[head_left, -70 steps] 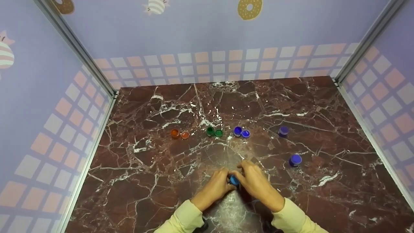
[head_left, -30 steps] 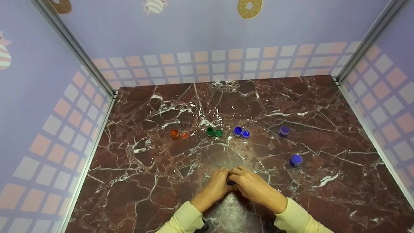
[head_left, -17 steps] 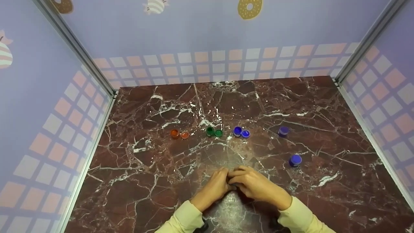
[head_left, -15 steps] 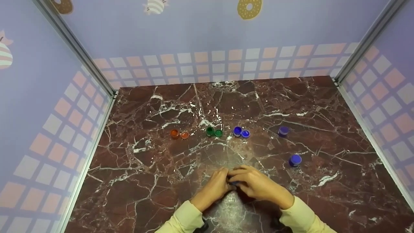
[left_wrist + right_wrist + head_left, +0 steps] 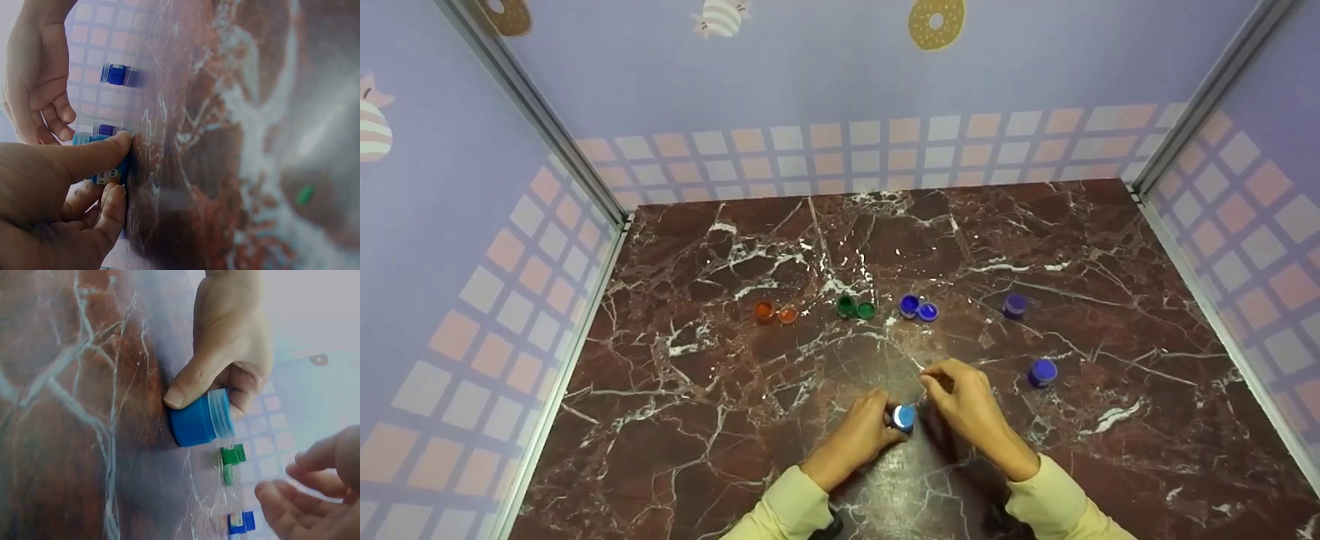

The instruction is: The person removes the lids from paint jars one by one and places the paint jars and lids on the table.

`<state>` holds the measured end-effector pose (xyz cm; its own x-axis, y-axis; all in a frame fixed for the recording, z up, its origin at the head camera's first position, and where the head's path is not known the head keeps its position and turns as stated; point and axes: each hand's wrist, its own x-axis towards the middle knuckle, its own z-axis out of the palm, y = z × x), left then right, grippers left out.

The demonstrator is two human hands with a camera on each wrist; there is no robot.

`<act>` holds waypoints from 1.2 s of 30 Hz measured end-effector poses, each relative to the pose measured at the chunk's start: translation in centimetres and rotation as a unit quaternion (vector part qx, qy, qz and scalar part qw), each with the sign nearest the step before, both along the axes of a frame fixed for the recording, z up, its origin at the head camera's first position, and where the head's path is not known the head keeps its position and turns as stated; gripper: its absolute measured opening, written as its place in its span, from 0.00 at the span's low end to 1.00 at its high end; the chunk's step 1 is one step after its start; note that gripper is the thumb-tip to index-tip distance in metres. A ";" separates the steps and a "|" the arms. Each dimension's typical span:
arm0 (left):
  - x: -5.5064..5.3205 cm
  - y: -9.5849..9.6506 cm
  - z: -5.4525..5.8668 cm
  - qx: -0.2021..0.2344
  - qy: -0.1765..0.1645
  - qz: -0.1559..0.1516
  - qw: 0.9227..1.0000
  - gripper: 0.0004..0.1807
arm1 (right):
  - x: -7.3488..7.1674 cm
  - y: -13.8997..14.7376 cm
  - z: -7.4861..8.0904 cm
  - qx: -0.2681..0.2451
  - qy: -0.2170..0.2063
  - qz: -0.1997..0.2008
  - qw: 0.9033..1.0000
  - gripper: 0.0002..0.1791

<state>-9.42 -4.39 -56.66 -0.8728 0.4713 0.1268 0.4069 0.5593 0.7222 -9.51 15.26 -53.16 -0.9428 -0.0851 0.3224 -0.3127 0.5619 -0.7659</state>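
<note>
At lower centre, the left hand (image 5: 862,431) curls its fingers round a light-blue jar (image 5: 904,418), seemingly capped; the right hand (image 5: 966,397), loosely bent, holds nothing visible. Mid-frame, an orange jar (image 5: 764,312), green jar (image 5: 847,306) and blue jar (image 5: 910,306) stand open beside their lids (image 5: 787,316); rightward, a violet jar (image 5: 1015,306) and dark-blue jar (image 5: 1042,373) look unopened: apparently half done.

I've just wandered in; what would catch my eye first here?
Probably the light-blue jar gripped in the left hand, front and centre on the dark marbled tabletop. Farther back, an orange pot, a green pot and a blue pot stand open in a row.
</note>
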 end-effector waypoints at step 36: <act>0.1 -0.2 -0.2 -0.014 0.043 -0.012 0.999 0.19 | 1.5 -2.6 -0.6 0.260 0.105 0.195 0.940 0.13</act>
<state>-9.37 -4.63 -56.83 -0.8480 0.4961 0.1864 0.4795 0.5685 0.6685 -8.04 12.67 -53.71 -0.7276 -0.6082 0.3172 -0.6858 0.6544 -0.3185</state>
